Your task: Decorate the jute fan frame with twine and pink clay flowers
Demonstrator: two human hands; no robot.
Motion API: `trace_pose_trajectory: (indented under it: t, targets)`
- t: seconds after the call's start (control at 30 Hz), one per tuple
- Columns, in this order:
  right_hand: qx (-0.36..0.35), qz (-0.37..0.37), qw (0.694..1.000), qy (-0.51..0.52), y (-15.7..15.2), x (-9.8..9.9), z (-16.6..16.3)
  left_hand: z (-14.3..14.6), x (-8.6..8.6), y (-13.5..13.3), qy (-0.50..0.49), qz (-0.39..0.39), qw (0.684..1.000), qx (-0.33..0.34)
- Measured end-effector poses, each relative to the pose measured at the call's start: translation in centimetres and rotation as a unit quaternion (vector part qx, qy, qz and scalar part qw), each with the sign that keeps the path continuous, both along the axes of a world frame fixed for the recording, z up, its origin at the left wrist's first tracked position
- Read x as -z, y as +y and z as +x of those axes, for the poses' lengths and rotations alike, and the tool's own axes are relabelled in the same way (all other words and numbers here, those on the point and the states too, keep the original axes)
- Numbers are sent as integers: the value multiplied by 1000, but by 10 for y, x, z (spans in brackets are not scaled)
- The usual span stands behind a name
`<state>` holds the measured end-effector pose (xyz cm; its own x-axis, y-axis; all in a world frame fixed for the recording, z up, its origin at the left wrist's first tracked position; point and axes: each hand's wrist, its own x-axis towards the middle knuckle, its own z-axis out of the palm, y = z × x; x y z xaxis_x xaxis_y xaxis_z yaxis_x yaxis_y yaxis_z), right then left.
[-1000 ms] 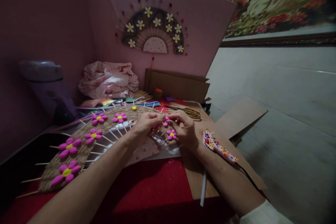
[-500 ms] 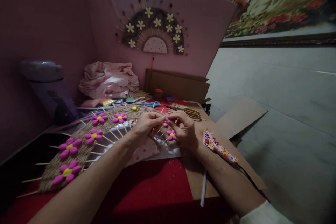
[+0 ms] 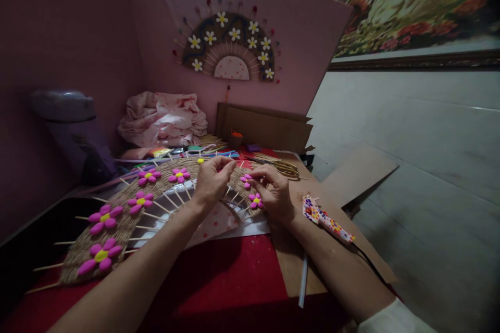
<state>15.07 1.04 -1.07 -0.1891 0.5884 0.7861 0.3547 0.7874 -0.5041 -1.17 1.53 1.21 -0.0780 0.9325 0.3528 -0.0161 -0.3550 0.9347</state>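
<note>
A fan-shaped piece of woven twine over thin sticks (image 3: 158, 187) lies across the table, bearing pink clay flowers with yellow centres. My left hand (image 3: 214, 179) is above the fan's upper middle, thumb and finger pinched together; whatever they hold is too small to make out. At the fan's right side my right hand (image 3: 275, 192) has its fingers closed, with the tips against a small pink flower (image 3: 246, 181). Another pink flower (image 3: 255, 200) sits just below those fingertips. A lone yellow dot (image 3: 200, 161) shows on the twine to the left hand's upper left.
A flower-patterned glue gun (image 3: 328, 220) lies on brown cardboard beside my right forearm, with a clear glue stick (image 3: 303, 281) nearby. Scissors (image 3: 287, 168) and thin sticks are behind. A bundled pink cloth (image 3: 162, 118) and a purple container (image 3: 76, 135) stand at back left.
My left hand has drawn away from my right hand, up and to the left. The small pink flower shows more fully. My right hand has stayed almost in place.
</note>
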Motion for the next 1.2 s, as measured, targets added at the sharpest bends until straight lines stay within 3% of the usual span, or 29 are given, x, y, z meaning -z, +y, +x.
trace_pose_trajectory:
  t: [0.17,0.33,0.5,0.7,0.9,1.2]
  targets:
    - [10,-50,997,52,8,4,-1,-19,-14,4,63,109,980,-154]
    - [35,-83,996,13,16,-7,-5,-39,-15,15,215,83,945,-233]
    - [50,-76,992,-90,27,-13,-15,-42,-3,22,384,75,899,-194]
    - [60,-140,985,-80,34,-5,-27,-42,4,24,472,87,860,-176]
    - [125,-53,978,-157,28,-7,-31,-39,9,23,533,149,811,-192]
    - [150,-39,975,-159,25,4,-36,-37,13,24,570,171,773,-219]
